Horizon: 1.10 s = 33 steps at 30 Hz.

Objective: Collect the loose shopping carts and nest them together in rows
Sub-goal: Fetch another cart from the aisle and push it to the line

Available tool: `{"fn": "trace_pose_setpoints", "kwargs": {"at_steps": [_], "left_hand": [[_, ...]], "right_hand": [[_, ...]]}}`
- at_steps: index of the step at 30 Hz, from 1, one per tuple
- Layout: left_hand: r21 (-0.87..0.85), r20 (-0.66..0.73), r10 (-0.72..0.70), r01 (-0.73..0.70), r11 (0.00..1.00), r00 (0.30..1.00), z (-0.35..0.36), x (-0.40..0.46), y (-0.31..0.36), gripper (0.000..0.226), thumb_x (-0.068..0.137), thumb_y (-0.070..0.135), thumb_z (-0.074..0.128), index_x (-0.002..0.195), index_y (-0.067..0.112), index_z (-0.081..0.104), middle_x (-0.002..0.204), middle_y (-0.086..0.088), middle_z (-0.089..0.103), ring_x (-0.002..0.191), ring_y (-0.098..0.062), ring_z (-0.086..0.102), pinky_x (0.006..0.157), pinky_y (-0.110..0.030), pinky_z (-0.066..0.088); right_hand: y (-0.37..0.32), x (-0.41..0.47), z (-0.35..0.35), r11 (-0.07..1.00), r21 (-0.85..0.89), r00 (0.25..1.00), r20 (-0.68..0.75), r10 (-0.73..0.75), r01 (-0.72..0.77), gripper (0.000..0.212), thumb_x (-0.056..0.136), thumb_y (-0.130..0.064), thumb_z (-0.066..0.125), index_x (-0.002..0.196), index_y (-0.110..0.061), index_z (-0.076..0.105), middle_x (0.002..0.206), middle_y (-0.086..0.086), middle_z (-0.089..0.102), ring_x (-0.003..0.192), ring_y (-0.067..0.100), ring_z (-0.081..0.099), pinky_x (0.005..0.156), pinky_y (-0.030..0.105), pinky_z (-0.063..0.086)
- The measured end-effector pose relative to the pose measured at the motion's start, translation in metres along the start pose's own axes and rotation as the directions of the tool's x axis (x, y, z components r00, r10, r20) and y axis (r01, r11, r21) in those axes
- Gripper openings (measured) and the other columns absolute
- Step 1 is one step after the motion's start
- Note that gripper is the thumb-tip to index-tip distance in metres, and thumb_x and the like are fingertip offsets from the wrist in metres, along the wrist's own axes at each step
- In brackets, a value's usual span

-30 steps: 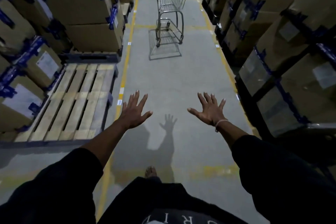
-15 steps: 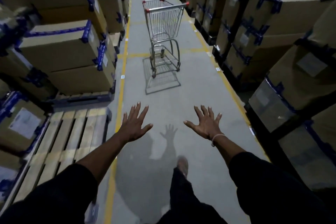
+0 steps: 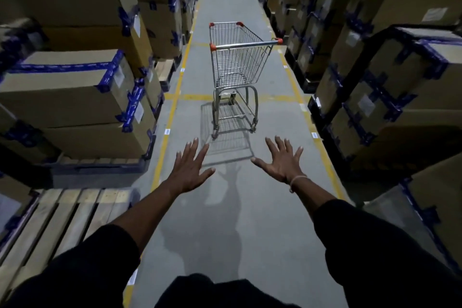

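One cart (image 3: 236, 75) stands alone at centre frame in the aisle, handle (image 3: 246, 44) toward the camera, wheels on the grey floor (image 3: 275, 220). Left hand (image 3: 188, 170) and right hand (image 3: 283, 161) are both spread wide, fingers straight, holding nothing, well short of the handle. Stacked boxes (image 3: 75, 87) crowd both sides; a bare pallet (image 3: 62, 217) lies lower left. Risks, as judged: an uneven push could swing the cart into the stacks, and a shove on contact could roll it off down the aisle. No other carts are visible.
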<state>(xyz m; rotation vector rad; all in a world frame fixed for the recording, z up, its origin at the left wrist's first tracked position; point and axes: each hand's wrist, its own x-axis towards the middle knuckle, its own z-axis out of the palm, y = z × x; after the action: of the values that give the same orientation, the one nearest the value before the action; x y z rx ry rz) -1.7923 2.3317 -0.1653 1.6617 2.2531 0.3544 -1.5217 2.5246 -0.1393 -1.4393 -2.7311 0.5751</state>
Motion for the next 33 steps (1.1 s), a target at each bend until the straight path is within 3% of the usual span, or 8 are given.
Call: {"fn": "trace_pose_setpoints", "kwargs": {"at_steps": [7, 12, 19, 23, 28, 33], "left_hand": [[-0.012, 0.024, -0.007, 0.008, 1.0, 1.0, -0.019, 0.17, -0.055, 0.101, 0.079, 0.088, 0.013, 0.163, 0.038, -0.011, 0.169, 0.001, -0.028, 0.157, -0.024, -0.023, 0.126, -0.054, -0.006], [0.005, 0.067, -0.008, 0.008, 1.0, 0.998, -0.039, 0.298, -0.099, 0.087, 0.1, 0.069, 0.038, 0.164, 0.035, -0.009, 0.169, -0.001, -0.027, 0.157, -0.026, -0.022, 0.126, -0.056, -0.005], [0.093, 0.096, 0.121, -0.13, 0.987, 0.988, -0.098, 0.459, -0.129, 0.087, 0.099, 0.07, 0.035, 0.164, 0.032, -0.008, 0.17, -0.003, -0.025, 0.157, -0.026, -0.022, 0.127, -0.055, -0.005], [0.13, 0.067, 0.213, -0.221, 0.967, 0.975, -0.114, 0.537, -0.129, 0.094, 0.086, 0.08, 0.012, 0.164, 0.032, -0.008, 0.17, -0.003, -0.025, 0.156, -0.027, -0.024, 0.126, -0.052, -0.007], [0.107, -0.02, 0.197, -0.194, 0.975, 0.98, -0.123, 0.633, -0.114, 0.095, 0.085, 0.077, 0.014, 0.166, 0.03, 0.001, 0.172, -0.006, -0.015, 0.158, -0.028, -0.018, 0.126, -0.054, -0.004], [0.118, -0.106, 0.129, -0.117, 0.986, 0.986, -0.126, 0.734, -0.102, 0.092, 0.089, 0.076, 0.015, 0.166, 0.027, 0.004, 0.173, -0.008, -0.008, 0.159, -0.031, -0.012, 0.127, -0.055, -0.001]], "right_hand": [[-0.008, 0.18, -0.015, 1.0, -0.004, 1.0, -0.02, -0.024, 0.023, 0.11, 0.076, -0.099, 0.029, 0.166, -0.037, 0.013, 0.176, 0.002, 0.004, 0.161, 0.031, -0.007, 0.118, 0.073, -0.013], [-0.022, 0.299, -0.02, 1.0, -0.023, 1.0, 0.014, 0.017, -0.017, 0.107, 0.081, -0.096, 0.035, 0.167, -0.037, 0.012, 0.176, 0.002, 0.003, 0.161, 0.031, -0.007, 0.119, 0.072, -0.012], [-0.03, 0.438, -0.05, 0.997, -0.003, 0.997, -0.033, 0.072, -0.072, 0.104, 0.084, -0.092, 0.039, 0.167, -0.035, 0.013, 0.175, 0.005, 0.004, 0.161, 0.032, -0.002, 0.122, 0.069, -0.007], [-0.022, 0.51, -0.069, 0.997, 0.02, 0.996, -0.047, 0.073, -0.073, 0.106, 0.084, -0.092, 0.04, 0.168, -0.031, 0.012, 0.175, 0.007, 0.002, 0.161, 0.033, -0.003, 0.125, 0.065, -0.004], [0.006, 0.614, -0.096, 0.997, 0.081, 0.997, -0.075, 0.025, -0.019, 0.121, 0.067, -0.101, 0.025, 0.167, -0.034, 0.016, 0.176, 0.005, 0.001, 0.161, 0.031, -0.006, 0.125, 0.061, -0.008], [0.037, 0.727, -0.132, 0.998, 0.034, 0.995, -0.084, -0.055, 0.058, 0.126, 0.063, -0.104, 0.019, 0.166, -0.032, 0.022, 0.175, 0.006, 0.007, 0.161, 0.031, -0.001, 0.125, 0.06, -0.008]]}}
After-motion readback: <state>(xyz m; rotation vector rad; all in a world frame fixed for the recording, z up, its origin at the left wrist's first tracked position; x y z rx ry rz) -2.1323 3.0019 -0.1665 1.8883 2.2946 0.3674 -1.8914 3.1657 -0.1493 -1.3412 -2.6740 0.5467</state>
